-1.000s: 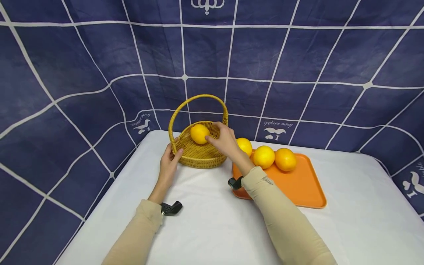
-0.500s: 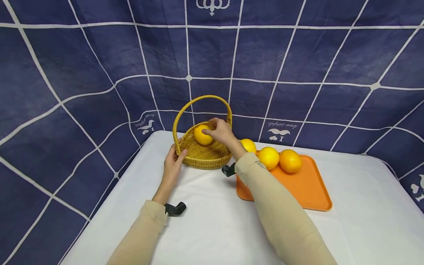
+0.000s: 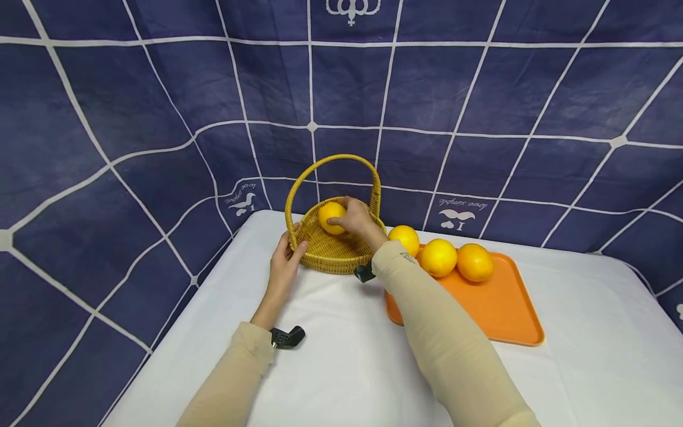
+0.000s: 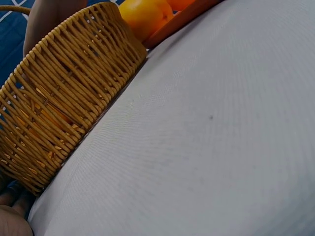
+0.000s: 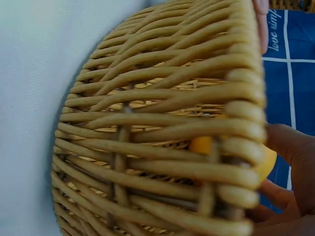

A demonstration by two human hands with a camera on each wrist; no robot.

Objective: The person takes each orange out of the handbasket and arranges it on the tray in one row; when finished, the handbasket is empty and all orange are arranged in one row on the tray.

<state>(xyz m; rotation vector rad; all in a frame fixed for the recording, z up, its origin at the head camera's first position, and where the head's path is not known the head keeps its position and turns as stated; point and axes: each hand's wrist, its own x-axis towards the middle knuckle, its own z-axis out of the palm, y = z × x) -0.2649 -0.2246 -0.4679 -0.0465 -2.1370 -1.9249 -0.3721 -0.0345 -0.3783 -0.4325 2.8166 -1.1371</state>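
Currently right hand [image 3: 356, 222] grips an orange [image 3: 331, 216] from the side, inside the basket [image 3: 333, 252], low under the handle [image 3: 331, 160]. Left hand [image 3: 284, 265] rests against the basket's near-left wall, fingers loosely curved on the weave. Orange judged firm, fairly heavy, smooth-skinned; a whole-hand wrap suits it. Basket looks light and stiff, likely to slide unless steadied. Three more oranges [image 3: 437, 257] sit on the tray [image 3: 496, 314], just right; handle arch limits clearance overhead.
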